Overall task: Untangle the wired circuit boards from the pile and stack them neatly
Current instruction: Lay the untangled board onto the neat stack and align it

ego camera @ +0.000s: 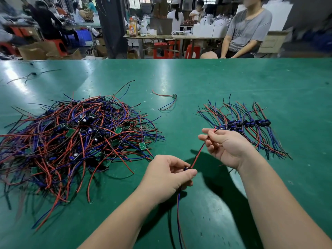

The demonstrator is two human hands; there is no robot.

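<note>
Now L hand [167, 177] is pinching a small dark wired board [186, 168], R hand [226, 148] pinching its taut red-black leads [197, 155]. Tidy stack of wired boards [248, 124] is lying just beyond R hand.

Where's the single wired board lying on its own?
Head view: the lone board lies on the green table, centre-far, between the tangled pile at left and the neat stack at right.

A tangled pile [75, 141] of green circuit boards with red, blue and black wires is spread at left. A neat stack [246, 124], boards aligned and wires fanned, is laid at right. A lone board [174, 96] is seen at upper centre. One wired board [197, 155] is held stretched at lower centre.
</note>
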